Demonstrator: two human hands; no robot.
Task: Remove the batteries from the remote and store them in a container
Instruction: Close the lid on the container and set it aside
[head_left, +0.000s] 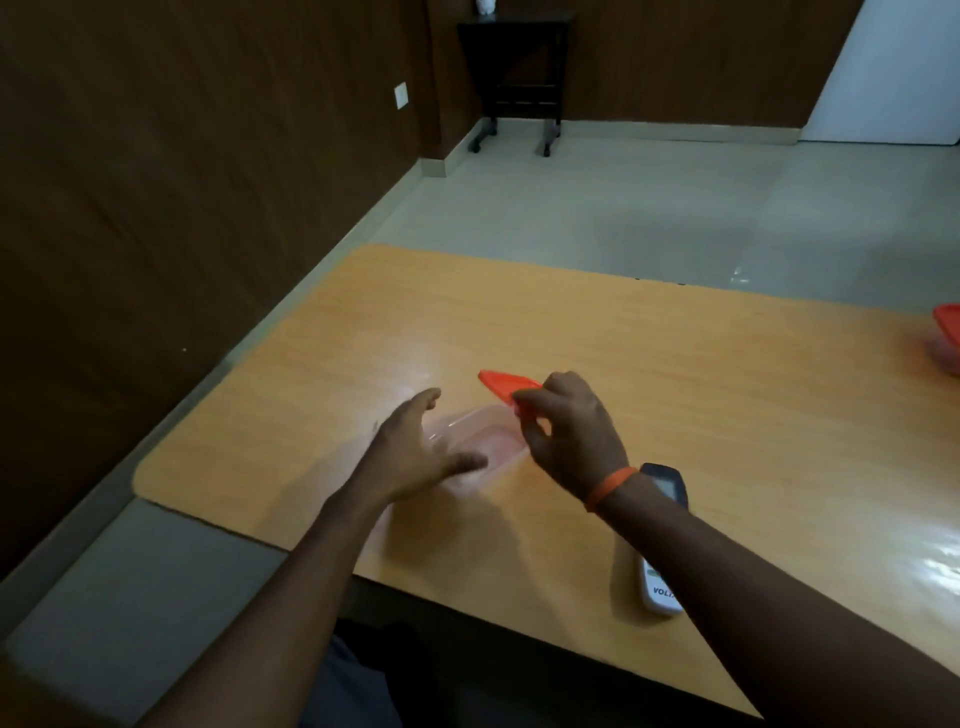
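Observation:
A clear plastic container (491, 441) sits on the wooden table (675, 395), uncovered. My right hand (571, 431) pinches its red lid (506, 387) and holds it tilted above the container's far right corner. My left hand (415, 452) hovers at the container's left end with fingers spread, holding nothing. A white remote (660, 587) with a dark top end lies on the table under my right forearm, partly hidden by it. No batteries are visible.
A second container with a red lid (948, 332) stands at the table's right edge. Past the table lies pale tiled floor, with a dark small table (514, 67) against the brown wall. The table's near edge runs diagonally beneath my arms.

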